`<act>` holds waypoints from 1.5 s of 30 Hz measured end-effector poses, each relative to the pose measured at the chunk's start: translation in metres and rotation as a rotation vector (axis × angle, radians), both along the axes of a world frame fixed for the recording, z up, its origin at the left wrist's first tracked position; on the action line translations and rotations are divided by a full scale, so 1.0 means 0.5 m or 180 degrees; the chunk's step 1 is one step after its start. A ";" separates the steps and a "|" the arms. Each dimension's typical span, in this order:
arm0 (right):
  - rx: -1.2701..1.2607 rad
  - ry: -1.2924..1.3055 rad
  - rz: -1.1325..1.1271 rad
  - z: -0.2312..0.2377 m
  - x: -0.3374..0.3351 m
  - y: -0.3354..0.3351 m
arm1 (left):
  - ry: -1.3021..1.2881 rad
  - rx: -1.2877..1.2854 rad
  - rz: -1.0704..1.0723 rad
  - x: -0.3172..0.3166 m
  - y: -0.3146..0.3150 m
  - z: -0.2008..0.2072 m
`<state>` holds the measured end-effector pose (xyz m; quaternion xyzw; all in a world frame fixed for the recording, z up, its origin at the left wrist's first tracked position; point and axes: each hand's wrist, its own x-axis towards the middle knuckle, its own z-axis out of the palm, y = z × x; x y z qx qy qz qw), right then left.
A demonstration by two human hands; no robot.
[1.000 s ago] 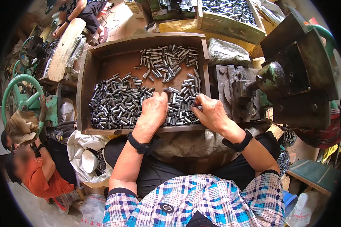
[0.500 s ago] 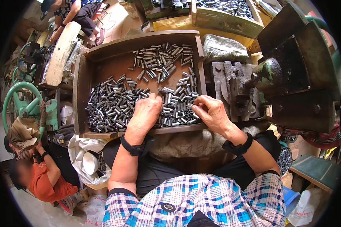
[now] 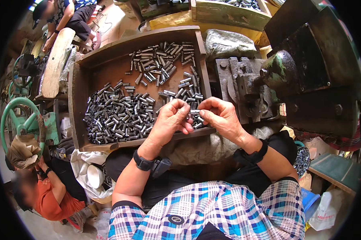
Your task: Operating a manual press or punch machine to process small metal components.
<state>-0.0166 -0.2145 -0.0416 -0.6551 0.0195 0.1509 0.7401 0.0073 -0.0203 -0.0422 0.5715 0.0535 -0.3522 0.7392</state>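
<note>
A wooden box (image 3: 138, 142) in front of me holds many short metal tubes (image 3: 120, 116), loose and lying in all directions. Over its near right part my two hands have come close together. My right hand (image 3: 224, 120) pinches a short shiny metal tube (image 3: 195, 111) between thumb and forefinger, with one end toward the left hand. My left hand (image 3: 171, 120) is closed, thumb against forefinger, close to that tube's other end. What lies between its fingertips is too small to make out. More tubes (image 3: 160, 64) are heaped at the box's far side.
Right of the box stands a dark, greasy machine (image 3: 252, 84) with a sack (image 3: 230, 43) behind it. Another wooden box (image 3: 232, 14) of metal parts is farther back. At left are a green handwheel (image 3: 22, 120), a person in orange (image 3: 60, 200) and a wooden plank (image 3: 58, 64).
My left hand has lifted off the tubes and moved right, toward my right hand. A tube now shows between the two hands. The whole view has shifted slightly.
</note>
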 end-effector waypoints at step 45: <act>0.0794 0.0609 -0.0151 -0.007 0.002 -0.018 | -0.0191 -0.0213 0.0657 -0.019 -0.023 0.002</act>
